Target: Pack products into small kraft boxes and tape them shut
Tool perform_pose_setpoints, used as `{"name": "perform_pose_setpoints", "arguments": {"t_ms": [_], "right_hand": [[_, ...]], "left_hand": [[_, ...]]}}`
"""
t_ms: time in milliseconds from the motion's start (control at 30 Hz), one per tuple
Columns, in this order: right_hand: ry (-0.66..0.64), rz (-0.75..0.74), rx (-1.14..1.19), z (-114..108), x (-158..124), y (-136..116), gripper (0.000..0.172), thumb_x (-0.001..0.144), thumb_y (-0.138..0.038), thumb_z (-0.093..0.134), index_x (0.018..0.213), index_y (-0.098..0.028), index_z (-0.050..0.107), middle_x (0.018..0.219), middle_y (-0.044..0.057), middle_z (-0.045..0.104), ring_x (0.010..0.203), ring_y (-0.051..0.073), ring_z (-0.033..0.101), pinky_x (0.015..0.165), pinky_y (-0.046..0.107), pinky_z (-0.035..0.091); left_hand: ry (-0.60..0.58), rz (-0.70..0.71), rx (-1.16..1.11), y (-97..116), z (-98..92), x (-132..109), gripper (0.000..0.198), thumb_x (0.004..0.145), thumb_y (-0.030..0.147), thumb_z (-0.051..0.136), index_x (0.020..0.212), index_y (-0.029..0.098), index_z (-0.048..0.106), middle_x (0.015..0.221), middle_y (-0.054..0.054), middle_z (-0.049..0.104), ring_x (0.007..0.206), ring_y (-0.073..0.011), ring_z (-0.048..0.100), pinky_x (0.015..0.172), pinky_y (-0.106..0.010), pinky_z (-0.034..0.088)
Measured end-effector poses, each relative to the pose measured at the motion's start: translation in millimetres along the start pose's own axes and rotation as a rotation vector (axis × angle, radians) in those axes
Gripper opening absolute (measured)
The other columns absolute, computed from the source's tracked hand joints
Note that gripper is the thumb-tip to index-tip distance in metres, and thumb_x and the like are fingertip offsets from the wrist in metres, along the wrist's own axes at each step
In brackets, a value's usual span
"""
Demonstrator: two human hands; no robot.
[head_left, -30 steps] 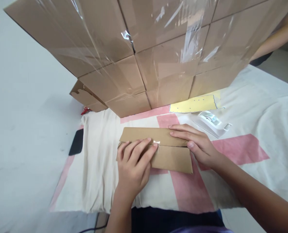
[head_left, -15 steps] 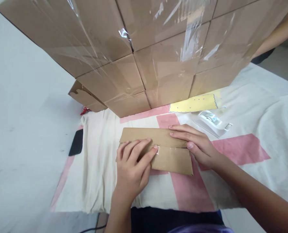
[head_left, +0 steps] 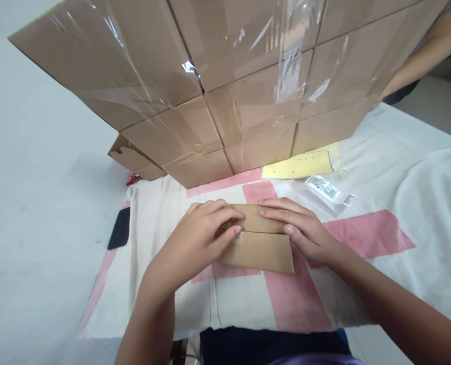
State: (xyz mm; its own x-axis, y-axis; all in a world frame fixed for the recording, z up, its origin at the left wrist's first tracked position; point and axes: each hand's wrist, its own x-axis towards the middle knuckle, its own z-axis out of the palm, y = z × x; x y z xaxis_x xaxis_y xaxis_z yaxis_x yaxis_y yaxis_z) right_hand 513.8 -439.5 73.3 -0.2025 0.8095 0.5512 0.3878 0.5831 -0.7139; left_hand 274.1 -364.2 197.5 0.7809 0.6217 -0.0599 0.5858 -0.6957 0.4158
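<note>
A small brown cardboard box [head_left: 259, 251] lies on the cloth in front of me, a seam running along its top. A short piece of clear tape [head_left: 239, 236] crosses the seam, partly under my left thumb. My left hand [head_left: 210, 230] is bent over the left end of the box, thumb and fingertips pressing near the seam; it hides that end. At the right end, my right hand [head_left: 299, 223] holds the box, its fingers along the far top panel and its thumb by the edge. A white tape dispenser [head_left: 327, 195] sits beyond my right hand.
A tall stack of cardboard boxes [head_left: 255, 111] wrapped in clear film stands close behind. Another open carton [head_left: 137, 159] is at its left. A black phone-like slab [head_left: 119, 228] lies at the left table edge. Another person's arm [head_left: 419, 63] reaches in at the far right.
My left hand has turned and shifted to wrap the left end of the box, its forearm now coming in from further left. My right hand keeps its place on the box. The view has shifted slightly.
</note>
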Motion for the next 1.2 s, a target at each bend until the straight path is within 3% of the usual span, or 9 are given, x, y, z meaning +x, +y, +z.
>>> {"name": "perform_pose_setpoints", "arguments": {"t_ms": [233, 400, 600, 767, 867, 1000, 1200], "right_hand": [[0.015, -0.008, -0.001, 0, 1, -2, 0.041, 0.107, -0.033, 0.042, 0.144, -0.028, 0.058, 0.145, 0.007, 0.06, 0.136, 0.026, 0.052, 0.112, 0.049, 0.043], [0.029, -0.013, 0.002, -1, 2, -4, 0.04, 0.106, -0.033, 0.042, 0.143, -0.027, 0.059, 0.144, 0.008, 0.061, 0.135, 0.026, 0.053, 0.111, 0.048, 0.045], [0.032, -0.008, -0.004, -1, 2, -4, 0.04, 0.107, -0.034, 0.041, 0.141, -0.026, 0.06, 0.145, 0.009, 0.06, 0.135, 0.027, 0.054, 0.11, 0.049, 0.045], [0.032, -0.012, -0.01, -1, 1, -3, 0.04, 0.106, -0.034, 0.042, 0.141, -0.027, 0.059, 0.145, 0.009, 0.059, 0.134, 0.027, 0.054, 0.11, 0.05, 0.046], [0.037, -0.018, -0.002, -1, 2, -3, 0.039, 0.106, -0.034, 0.043, 0.14, -0.026, 0.061, 0.145, 0.01, 0.06, 0.134, 0.028, 0.055, 0.109, 0.05, 0.047], [0.036, -0.012, 0.002, -1, 2, -4, 0.039, 0.106, -0.032, 0.043, 0.14, -0.026, 0.061, 0.145, 0.01, 0.06, 0.133, 0.028, 0.055, 0.109, 0.051, 0.048], [0.024, -0.007, 0.031, -2, 1, -3, 0.038, 0.105, -0.034, 0.044, 0.139, -0.026, 0.061, 0.145, 0.011, 0.059, 0.135, 0.028, 0.053, 0.109, 0.051, 0.046]], "left_hand": [[-0.113, 0.008, -0.095, 2, -16.4, -7, 0.029, 0.105, 0.038, 0.042, 0.113, 0.033, 0.07, 0.114, 0.004, 0.074, 0.108, -0.0179, 0.066, 0.095, -0.034, 0.047], [-0.18, -0.019, -0.291, -3, -17.0, -6, 0.026, 0.103, 0.038, 0.048, 0.115, 0.035, 0.07, 0.118, 0.005, 0.073, 0.11, -0.0152, 0.066, 0.093, -0.027, 0.05], [-0.017, -0.104, -0.328, -3, -11.5, -2, 0.018, 0.096, 0.04, 0.061, 0.106, 0.031, 0.074, 0.109, 0.002, 0.076, 0.101, -0.0178, 0.069, 0.076, -0.025, 0.053], [0.224, 0.039, -0.1, -4, 11.4, -6, 0.013, 0.095, 0.027, 0.063, 0.103, 0.031, 0.073, 0.102, 0.003, 0.078, 0.096, -0.0176, 0.068, 0.089, -0.035, 0.049], [0.333, 0.064, -0.053, -6, 28.9, -8, 0.015, 0.097, 0.024, 0.062, 0.106, 0.03, 0.072, 0.101, 0.003, 0.078, 0.093, -0.0171, 0.067, 0.087, -0.037, 0.048], [0.398, 0.043, -0.098, -6, 44.1, -10, 0.016, 0.097, 0.023, 0.061, 0.108, 0.028, 0.071, 0.1, 0.001, 0.078, 0.092, -0.0175, 0.064, 0.08, -0.036, 0.05], [0.419, 0.008, -0.119, -6, 51.4, -14, 0.016, 0.097, 0.022, 0.061, 0.109, 0.028, 0.07, 0.102, 0.002, 0.077, 0.094, -0.0177, 0.061, 0.082, -0.035, 0.05]]}}
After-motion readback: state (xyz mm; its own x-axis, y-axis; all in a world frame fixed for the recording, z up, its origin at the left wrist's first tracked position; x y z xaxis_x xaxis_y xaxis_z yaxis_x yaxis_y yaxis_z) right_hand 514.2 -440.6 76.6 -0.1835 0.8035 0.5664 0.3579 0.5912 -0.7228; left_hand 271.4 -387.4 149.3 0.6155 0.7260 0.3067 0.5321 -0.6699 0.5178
